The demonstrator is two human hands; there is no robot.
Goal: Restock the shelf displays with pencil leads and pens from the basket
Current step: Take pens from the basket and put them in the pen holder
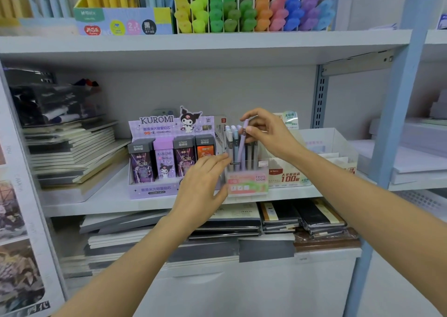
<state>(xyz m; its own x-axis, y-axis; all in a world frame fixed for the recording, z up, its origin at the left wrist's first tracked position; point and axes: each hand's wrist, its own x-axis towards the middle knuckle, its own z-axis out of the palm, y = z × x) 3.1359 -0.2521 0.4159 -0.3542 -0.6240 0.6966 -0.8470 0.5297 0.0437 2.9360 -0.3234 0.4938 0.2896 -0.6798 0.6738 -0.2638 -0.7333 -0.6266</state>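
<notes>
A clear pen display box (pixel 248 180) labelled Fruit Soda stands on the middle shelf (pixel 108 202) with several pens upright in it. My right hand (pixel 268 133) pinches a purple pen (pixel 242 142) near its top, and the pen's lower end is inside the box. My left hand (pixel 205 181) rests with straight fingers against the box's left side. To the left stands the purple Kuromi pencil-lead display (pixel 169 157), filled with lead cases. The basket is out of view.
A white lead box (pixel 290 174) marked 100 stands right of the pen box, beside a white carton (pixel 336 142). Notebooks (pixel 72 152) are stacked at the left and on the shelf below. Coloured highlighters (pixel 251 11) fill the top shelf. A blue upright (pixel 396 99) is at the right.
</notes>
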